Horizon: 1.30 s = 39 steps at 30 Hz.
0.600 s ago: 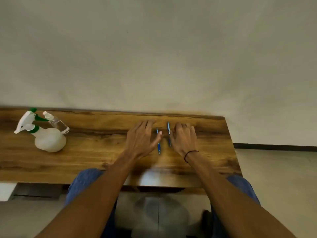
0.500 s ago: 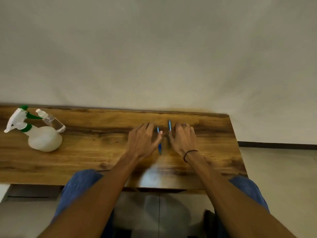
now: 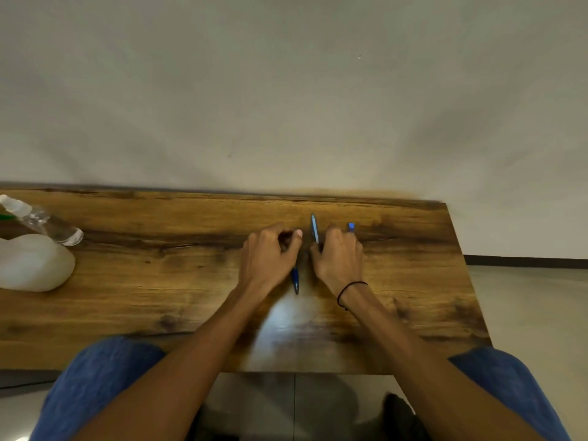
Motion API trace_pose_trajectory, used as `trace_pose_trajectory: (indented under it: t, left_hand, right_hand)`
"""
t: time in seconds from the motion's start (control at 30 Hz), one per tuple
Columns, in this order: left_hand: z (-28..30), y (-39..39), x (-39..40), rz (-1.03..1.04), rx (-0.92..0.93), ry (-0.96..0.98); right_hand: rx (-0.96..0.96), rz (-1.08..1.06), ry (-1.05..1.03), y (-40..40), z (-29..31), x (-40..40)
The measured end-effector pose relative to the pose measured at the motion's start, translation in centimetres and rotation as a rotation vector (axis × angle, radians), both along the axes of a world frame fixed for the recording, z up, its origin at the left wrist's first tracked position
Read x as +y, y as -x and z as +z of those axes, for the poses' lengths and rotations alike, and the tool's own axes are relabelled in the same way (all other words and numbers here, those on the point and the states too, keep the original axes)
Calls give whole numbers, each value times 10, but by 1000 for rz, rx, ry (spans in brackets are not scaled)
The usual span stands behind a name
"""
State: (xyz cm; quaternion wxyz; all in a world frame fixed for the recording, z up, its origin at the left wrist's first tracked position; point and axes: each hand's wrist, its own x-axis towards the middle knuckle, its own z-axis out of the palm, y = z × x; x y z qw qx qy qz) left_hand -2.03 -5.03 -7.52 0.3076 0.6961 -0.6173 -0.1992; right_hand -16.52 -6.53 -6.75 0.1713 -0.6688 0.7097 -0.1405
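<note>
Left hand [image 3: 269, 259] grip curls round a dark blue pen [image 3: 296, 278]; right hand [image 3: 340, 259] grips a lighter pen [image 3: 314, 229]. Pinch mid-barrel, lift level off the counter [image 3: 159, 281].

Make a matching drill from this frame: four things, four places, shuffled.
Things:
1. dark pen
2. light pen
3. clear bottle
4. black band

Places:
a. left end of the table
b. round the wrist
c. in the left hand
d. in the right hand

Pairs: 1-c, 2-d, 3-a, 4-b.
</note>
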Motion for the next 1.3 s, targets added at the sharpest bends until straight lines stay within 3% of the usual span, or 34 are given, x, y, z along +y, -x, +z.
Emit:
trace_pose_trajectory:
  t: [0.3,0.5,0.67,0.83,1.3]
  left_hand:
    - [3,15,-20,-28,220,-85]
    - [-1,16,-30,-5,453,-188]
    - [5,14,-31,-90,506,-185]
    - [7,18,-26,-219,394,-144]
    - [23,19,-22,-343,261,-8]
  right_hand:
    - [-144,-13,64,-3,18,6]
    - [-225,26,-20,-5,22,6]
    - [-432,-57,-36,17,31,-17]
    - [-852,-97,-97,26,37,-27]
    - [-1051,-61,-93,43,43,-35]
